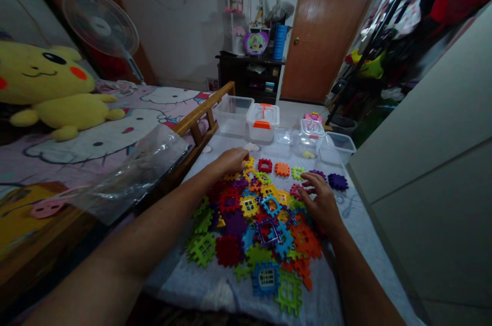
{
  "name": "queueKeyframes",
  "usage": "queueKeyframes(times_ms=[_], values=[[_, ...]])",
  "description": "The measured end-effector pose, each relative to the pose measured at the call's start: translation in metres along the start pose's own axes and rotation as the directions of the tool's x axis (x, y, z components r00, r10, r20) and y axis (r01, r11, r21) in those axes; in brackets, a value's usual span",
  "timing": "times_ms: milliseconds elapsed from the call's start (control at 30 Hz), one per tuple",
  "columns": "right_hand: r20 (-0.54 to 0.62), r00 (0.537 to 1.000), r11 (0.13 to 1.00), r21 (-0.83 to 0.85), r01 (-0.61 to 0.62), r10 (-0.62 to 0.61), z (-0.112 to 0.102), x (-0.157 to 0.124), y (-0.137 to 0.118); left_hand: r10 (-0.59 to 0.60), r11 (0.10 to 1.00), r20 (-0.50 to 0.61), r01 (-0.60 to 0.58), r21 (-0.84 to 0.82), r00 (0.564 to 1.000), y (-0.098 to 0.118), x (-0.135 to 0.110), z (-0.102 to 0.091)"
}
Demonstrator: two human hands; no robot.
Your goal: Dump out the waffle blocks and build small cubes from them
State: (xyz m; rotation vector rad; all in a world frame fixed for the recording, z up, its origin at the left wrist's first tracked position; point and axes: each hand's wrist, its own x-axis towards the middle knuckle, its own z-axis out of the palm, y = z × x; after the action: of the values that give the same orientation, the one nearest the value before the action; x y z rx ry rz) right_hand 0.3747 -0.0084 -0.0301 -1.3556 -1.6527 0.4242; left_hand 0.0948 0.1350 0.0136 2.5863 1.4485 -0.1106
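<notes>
The yellow piece [249,163] sits right at the fingertips of my left hand [234,160], on the tabletop cloth [215,285]. I judge it light, thin, stiff plastic, slick on its faces and unlikely to bend; its toothed rim should give a surer hold than the flat, so I favour a pinch across two opposite edges. The left fingers are bent down at it, but I cannot tell whether they are closed on it or only touching.

My right hand [319,198] has thumb and fingers apart, the pink piece [295,191] just beside the thumb tip; whether they touch I cannot make out. It looks just as light, and its open middle leaves a narrow frame, which I would take by the outer edge rather than press on.

Between the two sets of fingertips, slightly beyond, lie the red piece [265,165], the orange piece [282,169] and the lime piece [298,172], set apart from each other. The dark purple piece [338,181] is outward of the right fingers. Nearer me than both sets of fingers spreads the heap [249,207], its overlapping teeth likely to snag. Well beyond the fingers stand the clear containers [233,123].
</notes>
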Motion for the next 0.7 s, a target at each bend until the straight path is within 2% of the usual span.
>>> queueKeyframes(times_ms=[167,333,533,700], values=[[0.033,0.999,0.999,-0.035,0.001,0.001,0.001,0.000,0.001,-0.010,0.999,0.016,0.011,-0.037,1.000,0.018,-0.015,0.015],[0.122,0.986,0.975,-0.174,0.138,-0.118,0.002,0.000,0.001,-0.041,0.994,-0.008,0.040,-0.098,0.999,0.022,-0.017,0.019],[0.329,0.933,0.961,-0.175,0.214,-0.147,0.011,0.003,-0.007,-0.053,0.976,-0.019,0.048,-0.214,0.998,0.021,-0.017,0.018],[0.462,0.882,0.950,-0.223,0.218,-0.094,0.029,0.011,-0.017,-0.055,0.952,-0.002,0.052,-0.301,0.998,0.019,-0.017,0.015]])
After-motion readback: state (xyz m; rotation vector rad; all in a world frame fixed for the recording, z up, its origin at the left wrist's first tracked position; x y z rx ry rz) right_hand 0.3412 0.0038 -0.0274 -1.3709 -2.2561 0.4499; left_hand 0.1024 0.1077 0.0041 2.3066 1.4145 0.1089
